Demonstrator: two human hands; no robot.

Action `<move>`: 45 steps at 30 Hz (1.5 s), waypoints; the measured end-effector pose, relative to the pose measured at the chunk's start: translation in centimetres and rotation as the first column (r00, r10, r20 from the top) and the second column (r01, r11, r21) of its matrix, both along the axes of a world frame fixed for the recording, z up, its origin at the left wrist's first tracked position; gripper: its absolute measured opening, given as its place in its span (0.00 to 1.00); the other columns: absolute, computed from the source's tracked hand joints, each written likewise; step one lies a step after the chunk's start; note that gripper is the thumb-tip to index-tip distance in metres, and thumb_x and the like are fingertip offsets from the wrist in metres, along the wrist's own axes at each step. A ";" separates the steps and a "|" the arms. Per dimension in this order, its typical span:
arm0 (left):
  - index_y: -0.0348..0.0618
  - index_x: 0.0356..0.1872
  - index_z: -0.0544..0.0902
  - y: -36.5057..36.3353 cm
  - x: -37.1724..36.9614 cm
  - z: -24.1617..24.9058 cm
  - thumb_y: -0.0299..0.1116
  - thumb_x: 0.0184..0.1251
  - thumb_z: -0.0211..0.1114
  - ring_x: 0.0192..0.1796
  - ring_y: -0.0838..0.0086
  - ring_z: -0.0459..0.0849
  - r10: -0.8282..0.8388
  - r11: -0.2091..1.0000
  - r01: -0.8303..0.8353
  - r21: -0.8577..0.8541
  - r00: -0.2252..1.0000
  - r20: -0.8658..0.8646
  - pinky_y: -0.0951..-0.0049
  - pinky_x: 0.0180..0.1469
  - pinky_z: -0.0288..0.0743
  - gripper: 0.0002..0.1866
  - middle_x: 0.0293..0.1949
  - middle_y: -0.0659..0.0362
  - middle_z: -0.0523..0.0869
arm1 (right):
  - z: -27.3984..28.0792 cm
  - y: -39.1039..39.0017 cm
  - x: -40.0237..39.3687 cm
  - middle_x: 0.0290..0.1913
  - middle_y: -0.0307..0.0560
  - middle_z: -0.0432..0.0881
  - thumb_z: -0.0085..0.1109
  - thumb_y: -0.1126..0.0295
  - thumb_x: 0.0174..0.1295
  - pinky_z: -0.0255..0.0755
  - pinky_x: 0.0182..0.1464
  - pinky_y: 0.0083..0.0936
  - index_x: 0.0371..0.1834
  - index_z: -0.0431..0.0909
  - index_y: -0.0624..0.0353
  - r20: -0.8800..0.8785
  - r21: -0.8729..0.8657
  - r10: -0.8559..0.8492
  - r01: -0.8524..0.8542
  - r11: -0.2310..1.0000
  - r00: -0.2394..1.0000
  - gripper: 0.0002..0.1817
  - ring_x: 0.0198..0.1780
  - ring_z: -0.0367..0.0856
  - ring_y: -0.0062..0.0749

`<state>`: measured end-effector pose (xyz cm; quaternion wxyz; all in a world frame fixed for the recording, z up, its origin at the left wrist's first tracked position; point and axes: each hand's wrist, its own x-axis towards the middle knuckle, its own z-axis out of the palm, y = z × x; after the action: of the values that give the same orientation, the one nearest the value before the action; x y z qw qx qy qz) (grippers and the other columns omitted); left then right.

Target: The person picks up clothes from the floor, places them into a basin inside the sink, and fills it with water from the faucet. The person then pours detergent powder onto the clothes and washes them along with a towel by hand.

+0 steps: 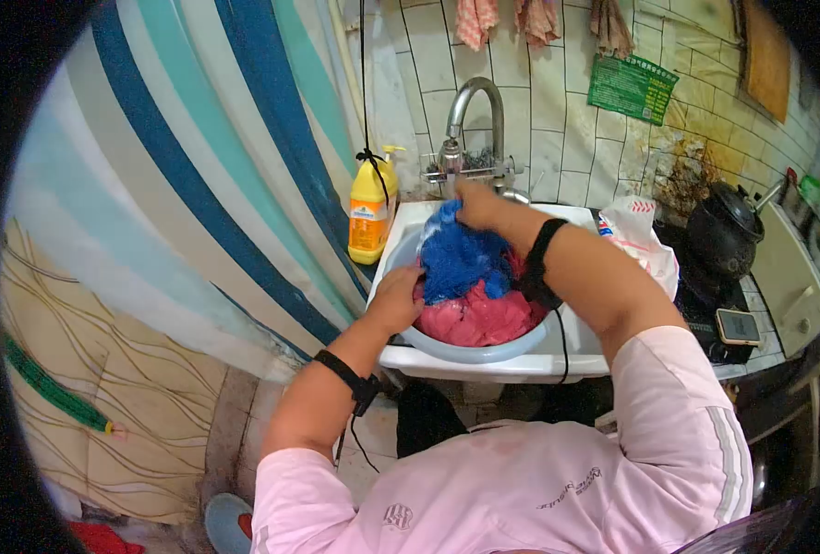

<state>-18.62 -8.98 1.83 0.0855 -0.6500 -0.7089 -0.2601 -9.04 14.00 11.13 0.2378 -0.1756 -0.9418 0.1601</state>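
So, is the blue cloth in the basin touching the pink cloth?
Touching. The head view shows the blue cloth lying partly over the pink cloth in the pale blue basin, its lower edge resting directly on it.

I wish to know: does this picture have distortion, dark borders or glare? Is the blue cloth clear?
In the head view, black curved borders hide the corners; the tiled wall shows bending lines, probably from a wide-angle lens; the faucet has highlights; the blue cloth looks fairly clear; the green poster has illegible small print.
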 end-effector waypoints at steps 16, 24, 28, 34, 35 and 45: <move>0.41 0.56 0.73 0.1 0.0 -0.7 0.29 0.47 0.68 0.57 0.51 0.72 0.075 0.997 -0.075 -0.014 0.997 -0.034 0.59 0.63 0.63 0.29 0.53 0.46 0.77 | -3.6 -0.6 4.7 0.46 0.56 0.76 0.61 0.74 0.42 0.68 0.53 0.41 0.50 0.75 0.54 0.327 0.123 0.206 -0.258 0.958 0.922 0.26 0.51 0.74 0.55; 0.39 0.56 0.73 0.2 -0.1 -0.6 0.28 0.48 0.66 0.59 0.52 0.71 0.063 0.998 -0.063 0.004 0.998 -0.009 0.59 0.64 0.62 0.28 0.55 0.45 0.76 | 2.9 0.5 6.3 0.47 0.54 0.76 0.58 0.76 0.44 0.70 0.52 0.43 0.44 0.75 0.53 -0.035 0.358 0.054 -0.037 0.933 0.998 0.19 0.53 0.72 0.55; 0.40 0.53 0.74 0.0 -0.1 -0.6 0.28 0.48 0.65 0.60 0.55 0.71 0.046 0.999 -0.046 0.013 0.999 -0.013 0.61 0.64 0.61 0.26 0.54 0.48 0.76 | -0.9 -1.7 7.4 0.48 0.51 0.76 0.66 0.63 0.45 0.67 0.55 0.37 0.47 0.78 0.52 0.391 0.341 0.141 -0.285 0.896 0.909 0.22 0.50 0.73 0.48; 0.43 0.50 0.77 -0.2 0.1 -0.5 0.28 0.46 0.66 0.58 0.55 0.72 -0.009 0.997 0.011 0.083 1.000 -0.025 0.60 0.63 0.63 0.24 0.53 0.49 0.77 | -5.5 -0.3 6.0 0.58 0.58 0.70 0.71 0.59 0.43 0.63 0.62 0.41 0.57 0.74 0.50 0.343 -0.190 0.256 -0.200 0.961 0.904 0.33 0.62 0.64 0.59; 0.43 0.50 0.77 -0.1 0.0 -0.6 0.28 0.46 0.66 0.58 0.55 0.72 -0.002 0.996 0.004 0.090 1.000 -0.022 0.60 0.63 0.63 0.24 0.53 0.49 0.77 | -6.1 -0.8 6.2 0.58 0.58 0.70 0.71 0.59 0.43 0.63 0.62 0.41 0.57 0.74 0.50 0.347 -0.184 0.260 -0.206 0.961 0.901 0.33 0.62 0.64 0.59; 0.43 0.50 0.77 -0.2 0.7 0.2 0.31 0.45 0.66 0.59 0.55 0.71 0.049 0.999 -0.049 -0.006 0.999 -0.011 0.58 0.62 0.62 0.25 0.54 0.51 0.75 | -9.3 1.2 2.3 0.65 0.63 0.61 0.69 0.60 0.43 0.60 0.64 0.43 0.72 0.51 0.45 0.541 0.003 0.379 -0.453 0.892 0.751 0.50 0.66 0.60 0.59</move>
<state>-17.90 -9.15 2.00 0.0933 -0.6342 -0.7249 -0.2522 -6.75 15.21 1.82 -0.0599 0.0180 -0.9939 0.0913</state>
